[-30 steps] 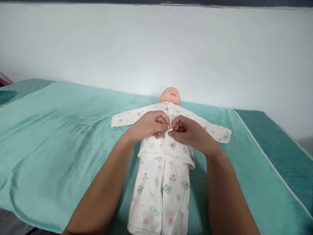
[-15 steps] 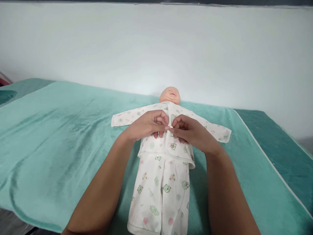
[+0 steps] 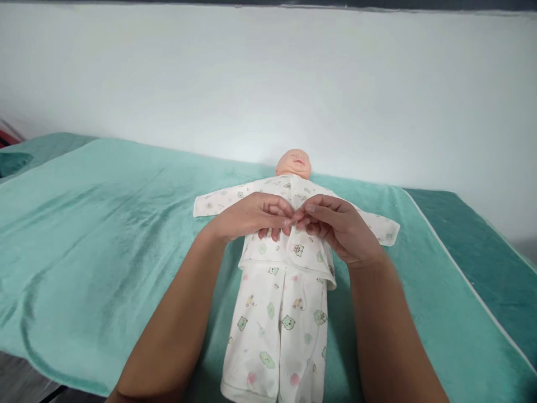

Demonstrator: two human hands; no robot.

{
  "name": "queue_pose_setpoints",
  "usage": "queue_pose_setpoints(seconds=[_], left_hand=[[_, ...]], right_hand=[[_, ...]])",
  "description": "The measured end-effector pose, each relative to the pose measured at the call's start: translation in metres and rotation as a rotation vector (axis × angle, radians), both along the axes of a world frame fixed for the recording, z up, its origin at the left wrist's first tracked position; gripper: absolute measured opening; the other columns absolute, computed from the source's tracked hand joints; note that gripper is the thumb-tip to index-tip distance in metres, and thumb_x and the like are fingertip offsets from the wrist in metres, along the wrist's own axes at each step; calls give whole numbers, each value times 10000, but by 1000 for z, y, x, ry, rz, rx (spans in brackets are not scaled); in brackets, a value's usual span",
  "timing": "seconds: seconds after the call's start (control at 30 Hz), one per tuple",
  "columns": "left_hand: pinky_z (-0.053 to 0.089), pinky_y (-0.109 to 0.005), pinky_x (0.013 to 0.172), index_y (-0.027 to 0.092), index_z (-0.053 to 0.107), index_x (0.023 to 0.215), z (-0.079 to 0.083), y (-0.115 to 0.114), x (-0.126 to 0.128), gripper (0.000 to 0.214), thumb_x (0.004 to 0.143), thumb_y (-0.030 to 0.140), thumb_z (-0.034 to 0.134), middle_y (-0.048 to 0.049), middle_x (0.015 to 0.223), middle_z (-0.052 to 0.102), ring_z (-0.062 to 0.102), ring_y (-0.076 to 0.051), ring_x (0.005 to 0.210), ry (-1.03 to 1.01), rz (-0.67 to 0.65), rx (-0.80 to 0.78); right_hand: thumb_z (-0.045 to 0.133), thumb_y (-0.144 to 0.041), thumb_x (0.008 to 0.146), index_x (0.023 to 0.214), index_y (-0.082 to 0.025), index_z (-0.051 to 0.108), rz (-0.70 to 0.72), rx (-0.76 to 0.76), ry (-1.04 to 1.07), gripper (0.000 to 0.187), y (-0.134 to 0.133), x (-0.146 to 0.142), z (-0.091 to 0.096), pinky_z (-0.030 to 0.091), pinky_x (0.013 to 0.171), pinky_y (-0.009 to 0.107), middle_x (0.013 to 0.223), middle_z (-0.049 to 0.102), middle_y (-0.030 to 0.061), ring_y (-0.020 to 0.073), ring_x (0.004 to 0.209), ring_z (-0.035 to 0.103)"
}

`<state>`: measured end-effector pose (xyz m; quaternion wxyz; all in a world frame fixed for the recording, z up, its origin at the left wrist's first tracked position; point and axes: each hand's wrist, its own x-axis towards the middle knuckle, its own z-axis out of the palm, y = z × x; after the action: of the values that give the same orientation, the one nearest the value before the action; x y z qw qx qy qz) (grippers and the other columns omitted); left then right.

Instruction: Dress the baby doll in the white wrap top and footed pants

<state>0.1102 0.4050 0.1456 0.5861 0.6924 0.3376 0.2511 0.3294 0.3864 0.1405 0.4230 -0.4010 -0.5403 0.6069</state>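
Observation:
A baby doll [image 3: 293, 163] lies on its back, dressed in a white printed baby jacket [image 3: 272, 251] and matching white trousers [image 3: 272, 330]. My left hand [image 3: 268, 215] pinches the front edge of the jacket at chest height, thumb against fingertips. My right hand [image 3: 329, 224] meets it from the other side, its bent fingertips touching the same spot on the front opening. Between the fingertips the fastening is hidden. The jacket sleeves are spread out to both sides, and its hem overlaps the top of the trousers.
A light green blanket [image 3: 104, 224] covers the surface under the doll, with creases on the left. Darker green cloth [image 3: 474, 240] shows at the right. Behind the doll's head rises a white wall [image 3: 268, 84].
My right hand has turned, its thumb shifting up from below the jacket's edge. A small shiny fastener seen between the fingertips earlier is now covered. My left hand stays almost in place.

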Motion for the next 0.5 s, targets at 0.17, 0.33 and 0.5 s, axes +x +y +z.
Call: queue_pose_setpoints(seconds=[0.17,0.33,0.5], left_hand=[[465,-211,535,182,734,979,-2,0,-3,198,899,353,674,-55,885,739,640,-118,691,-26,-6,21],[510,-224,574,180,762,999,-3,2,-4,221,891,362,699,-64,900,755,649,-117,678,-29,6,6],[544,-232,600,185,776,1024,-6,3,-5,223,886,351,721,-55,871,761,655,-114,664,-64,29,-12]], right_hand=[[780,-383,836,828,-208,764,2,-38,63,176,0,-1,-2,591,747,254,929,774,57,147,808,719],[789,-392,834,836,-212,780,5,-36,74,180,1,0,-3,616,773,275,914,785,60,162,810,740],[786,-375,843,839,-206,790,14,-33,94,169,2,0,-3,622,764,267,903,795,64,165,802,752]])
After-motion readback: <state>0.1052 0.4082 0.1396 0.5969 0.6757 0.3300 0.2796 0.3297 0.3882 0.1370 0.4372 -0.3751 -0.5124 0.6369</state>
